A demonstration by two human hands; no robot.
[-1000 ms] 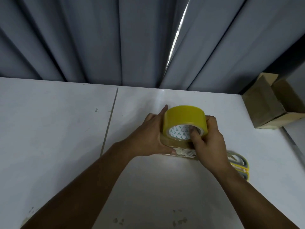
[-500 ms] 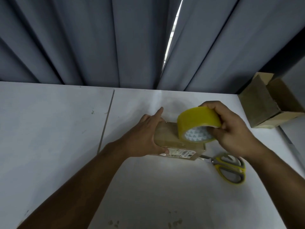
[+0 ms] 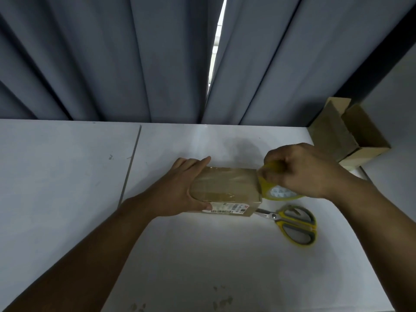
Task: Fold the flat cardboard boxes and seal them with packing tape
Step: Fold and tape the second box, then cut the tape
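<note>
Right of the box [image 3: 225,185], right hand [image 3: 308,172] grips the tape roll [image 3: 280,192], just drawn across, seemingly sealing; left hand [image 3: 180,190] clasps it.

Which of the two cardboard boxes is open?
The corner box at the table's far right: its flaps stand up and its inside shows. The taped box, held by the left hand, is closed, tape across its top.

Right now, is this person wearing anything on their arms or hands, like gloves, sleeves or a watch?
Nothing that shows. The left hand and right hand are bare, with no gloves, and I see no rings on the fingers. The left forearm and right forearm are uncovered down to the picture's edge: no cuffs, watch or bracelets. Any sleeves would begin out of view.
</note>
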